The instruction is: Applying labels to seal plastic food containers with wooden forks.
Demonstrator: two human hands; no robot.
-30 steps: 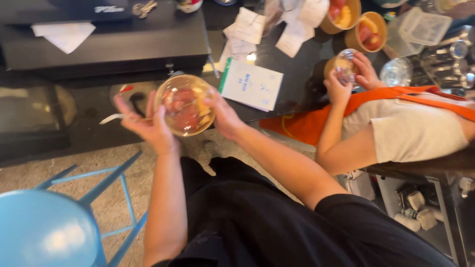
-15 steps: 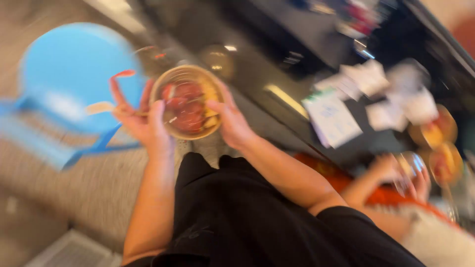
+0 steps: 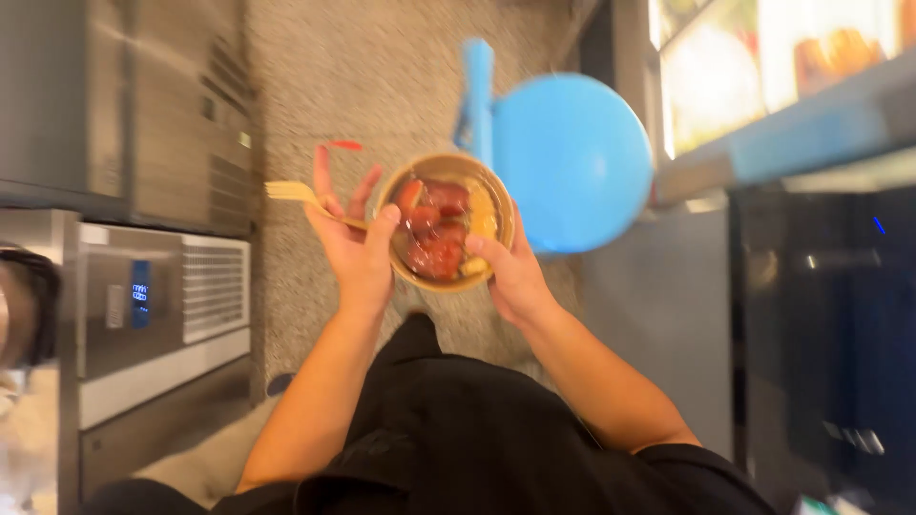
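A round brown paper bowl with a clear domed lid holds red and yellow fruit pieces. Both my hands grip it in front of my body. My left hand cups its left side and also pinches a pale wooden fork between the fingers, prongs pointing left. My right hand holds the bowl's right rim with the thumb on the lid.
A blue round stool stands just beyond the bowl on speckled floor. Steel appliance cabinets with a vent grille line the left. A dark counter front and lit display run along the right.
My view has swung away from the counter and the other person toward the floor and appliances. The bowl stays in both hands, the fork still in my left.
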